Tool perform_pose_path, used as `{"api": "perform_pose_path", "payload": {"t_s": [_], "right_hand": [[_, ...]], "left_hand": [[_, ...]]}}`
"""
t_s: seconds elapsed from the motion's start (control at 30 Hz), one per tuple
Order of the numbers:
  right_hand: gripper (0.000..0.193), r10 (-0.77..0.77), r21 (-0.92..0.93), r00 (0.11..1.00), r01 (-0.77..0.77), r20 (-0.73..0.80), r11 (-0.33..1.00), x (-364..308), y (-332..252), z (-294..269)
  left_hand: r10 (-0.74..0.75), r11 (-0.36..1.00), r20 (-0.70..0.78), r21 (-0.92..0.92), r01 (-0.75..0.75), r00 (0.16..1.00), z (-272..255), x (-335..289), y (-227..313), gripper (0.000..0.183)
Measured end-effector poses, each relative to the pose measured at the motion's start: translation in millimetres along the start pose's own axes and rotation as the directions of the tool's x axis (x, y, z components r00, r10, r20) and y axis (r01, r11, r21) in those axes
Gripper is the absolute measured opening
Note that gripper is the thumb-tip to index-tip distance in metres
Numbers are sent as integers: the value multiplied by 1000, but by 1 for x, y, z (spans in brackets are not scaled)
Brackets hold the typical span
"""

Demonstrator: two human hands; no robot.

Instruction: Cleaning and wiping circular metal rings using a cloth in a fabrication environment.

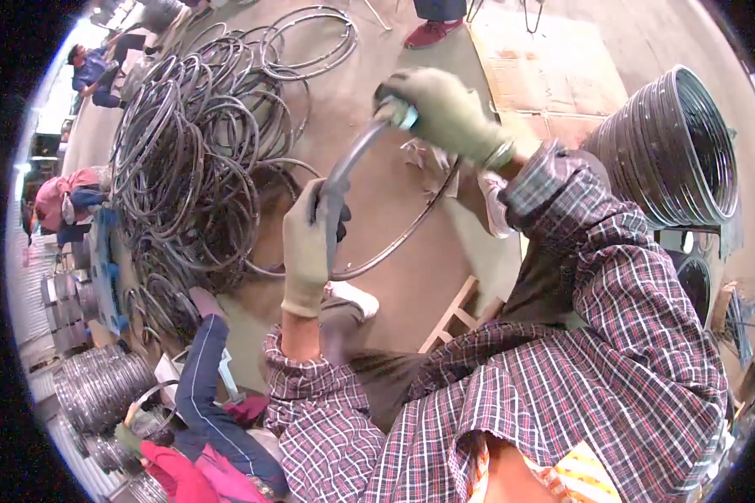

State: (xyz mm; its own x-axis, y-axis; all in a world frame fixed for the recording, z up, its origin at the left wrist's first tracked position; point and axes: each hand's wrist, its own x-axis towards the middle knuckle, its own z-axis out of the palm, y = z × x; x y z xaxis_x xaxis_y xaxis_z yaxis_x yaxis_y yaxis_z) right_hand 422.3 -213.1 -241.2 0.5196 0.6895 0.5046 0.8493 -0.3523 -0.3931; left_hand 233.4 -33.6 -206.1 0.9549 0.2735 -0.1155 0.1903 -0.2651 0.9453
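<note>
A grey metal wheel rim (359, 154) is held up in front of me, its lower curve hanging toward the floor. My left hand (309, 247), in a pale glove with dark fingers, is closed around the rim's near left side. At the rim's upper part is my right hand (446, 113), gloved the same way and closed over a small whitish-blue piece (405, 115) pressed against the metal. What that piece is, I cannot make out; the fingers partly cover it.
Left of me lies a big tangled heap of rims (184, 142). A neat stack of rims (658, 151) stands at the right, beside flat cardboard (545, 67). A wooden frame (453, 318) lies near my legs. A co-worker (226, 436) sits at lower left near more stacked rims (105, 386).
</note>
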Motion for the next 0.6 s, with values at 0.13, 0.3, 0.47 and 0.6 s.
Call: {"api": "perform_pose_path", "payload": {"t_s": [0.13, 0.3, 0.47, 0.6], "right_hand": [[33, -254, -183, 927, 310, 278, 933, -9, -84, 14], [46, 131, 89, 977, -147, 170, 985, -18, 22, 11], [49, 12, 2, 991, -12, 137, 1000, -5, -28, 6], [43, -114, -9, 966, 120, 231, 993, -5, -40, -1]], "left_hand": [[-68, 994, -34, -94, 64, 997, 9, -3, -15, 25], [-112, 989, -83, -110, 103, 990, -1, -17, -9, 36], [-181, 982, -134, -86, 171, 974, 5, -7, -10, 41], [-13, 998, -137, -65, 4, 990, 17, -16, -3, 42]]}}
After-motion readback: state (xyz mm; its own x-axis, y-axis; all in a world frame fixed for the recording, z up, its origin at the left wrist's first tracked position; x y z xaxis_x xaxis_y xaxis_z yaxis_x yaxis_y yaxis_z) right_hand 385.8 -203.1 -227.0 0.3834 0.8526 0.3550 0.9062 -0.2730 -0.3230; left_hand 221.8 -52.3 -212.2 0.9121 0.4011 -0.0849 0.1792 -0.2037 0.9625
